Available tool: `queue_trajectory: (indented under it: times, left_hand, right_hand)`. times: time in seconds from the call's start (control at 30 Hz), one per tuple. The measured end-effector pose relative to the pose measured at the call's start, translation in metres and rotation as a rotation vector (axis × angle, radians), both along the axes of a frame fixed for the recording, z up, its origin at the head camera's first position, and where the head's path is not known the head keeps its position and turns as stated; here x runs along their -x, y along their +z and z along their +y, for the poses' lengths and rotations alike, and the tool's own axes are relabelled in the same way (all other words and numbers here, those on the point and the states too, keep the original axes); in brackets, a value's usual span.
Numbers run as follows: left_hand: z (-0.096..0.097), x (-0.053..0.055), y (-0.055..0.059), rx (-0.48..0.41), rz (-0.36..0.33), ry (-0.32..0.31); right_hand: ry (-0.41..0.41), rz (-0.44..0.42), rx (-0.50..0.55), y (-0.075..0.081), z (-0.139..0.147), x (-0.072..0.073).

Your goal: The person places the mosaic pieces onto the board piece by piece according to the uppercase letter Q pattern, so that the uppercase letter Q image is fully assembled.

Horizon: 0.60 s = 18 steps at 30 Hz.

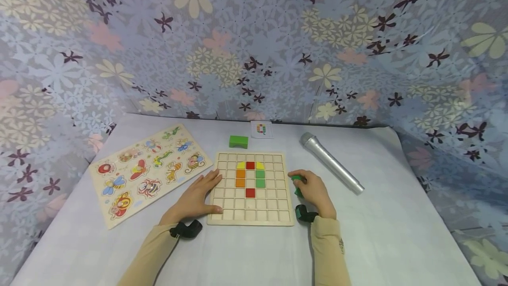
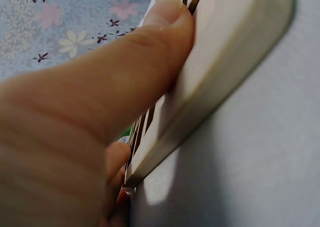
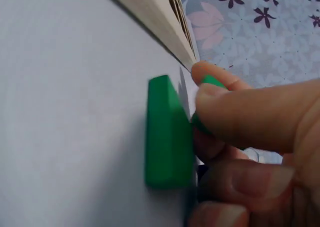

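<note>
A wooden grid board (image 1: 251,223) lies in the middle of the table, with red, orange, yellow and green pieces set in a ring of its squares. My left hand (image 1: 193,198) rests at the board's left side, fingers spread along it and the thumb (image 2: 170,17) on its near left part. To the right of the board, my right hand (image 1: 315,191) pinches a small green block (image 3: 212,81) between thumb and fingers, which partly hide it. Another green block (image 3: 167,137) lies on the table close beneath that hand.
Behind the board stand a bright green block (image 1: 238,141) and a small pattern card (image 1: 261,130). An insect puzzle board (image 1: 152,169) lies at the left. A silver microphone (image 1: 332,162) lies at the right. Flowered cloth (image 1: 254,47) hangs behind the table.
</note>
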<state>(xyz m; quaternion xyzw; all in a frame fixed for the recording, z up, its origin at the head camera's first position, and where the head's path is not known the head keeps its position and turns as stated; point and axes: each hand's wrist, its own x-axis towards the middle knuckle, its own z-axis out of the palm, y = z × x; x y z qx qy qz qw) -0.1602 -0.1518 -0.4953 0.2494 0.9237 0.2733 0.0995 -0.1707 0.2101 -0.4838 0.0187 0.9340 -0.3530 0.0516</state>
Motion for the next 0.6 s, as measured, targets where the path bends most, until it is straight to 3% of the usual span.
queue_trajectory:
  times: [0.17,0.37,0.5,0.6]
  left_hand:
    - [0.0,-0.001,0.001,-0.005,0.003,-0.002]
    - [0.0,-0.001,0.001,0.003,0.008,-0.003]
    - [0.0,-0.001,0.002,0.004,0.012,-0.001]
    - [0.001,-0.001,0.001,0.0,0.01,0.001]
  right_hand:
    - [-0.063,-0.007,0.099,-0.002,0.003,0.001]
    - [-0.143,-0.08,0.36,0.002,0.001,0.003]
    - [-0.109,-0.192,0.51,0.008,-0.011,0.003]
    - [-0.044,-0.246,0.517,0.011,-0.026,0.003]
